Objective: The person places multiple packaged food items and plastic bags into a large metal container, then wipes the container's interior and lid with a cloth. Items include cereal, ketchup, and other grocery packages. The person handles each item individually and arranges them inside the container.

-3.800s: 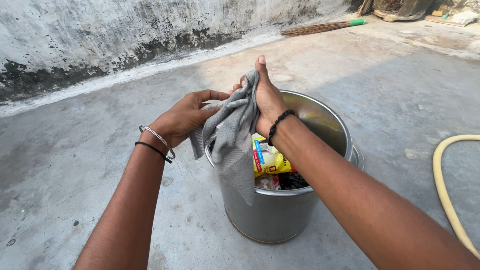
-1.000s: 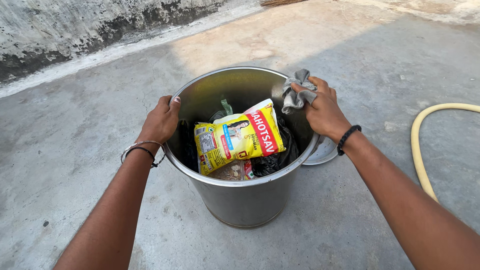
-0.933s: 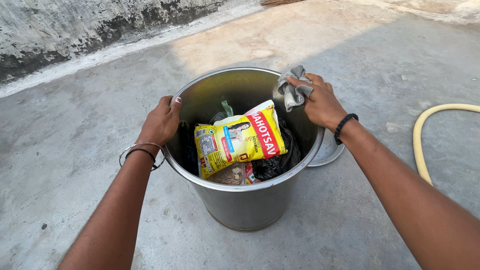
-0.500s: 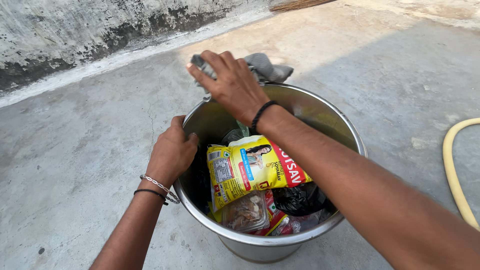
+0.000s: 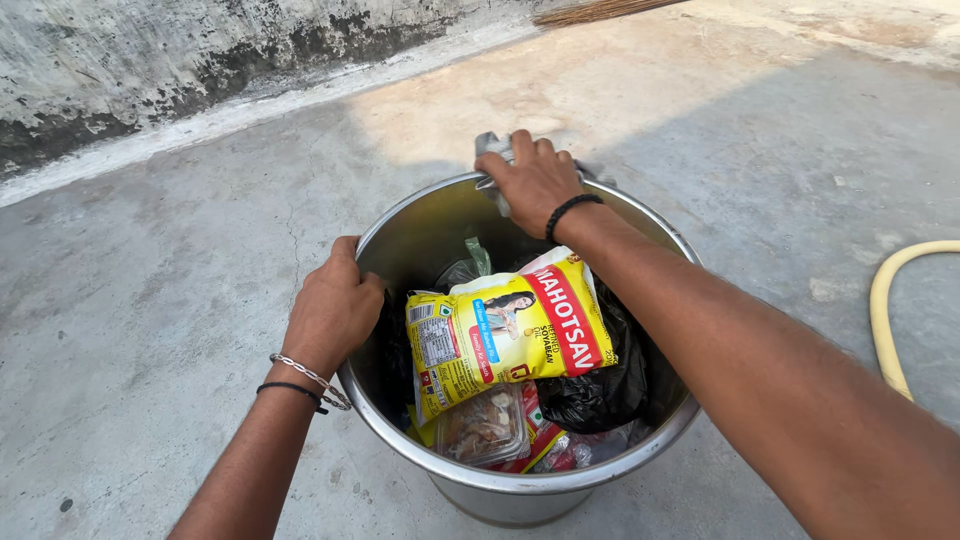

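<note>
A tall steel bin (image 5: 430, 215) stands on the concrete floor below me. My left hand (image 5: 333, 310) grips its near-left rim. At the far rim my right hand (image 5: 533, 180) presses a grey cloth (image 5: 492, 150) against the metal edge, arm stretched across the opening. Inside the bin lie a yellow and red food packet (image 5: 500, 340), a black plastic bag (image 5: 600, 392), a clear tub of snacks (image 5: 483, 427) and other wrappers.
A stained grey wall (image 5: 150, 60) runs along the back with a pale strip at its foot. A yellow hose (image 5: 885, 310) curves over the floor at the right. A broom (image 5: 600, 10) lies at the top edge.
My right hand has carried the cloth from the bin's right rim round to the far rim. My left hand has stayed on the left rim, and the view has moved closer over the bin.
</note>
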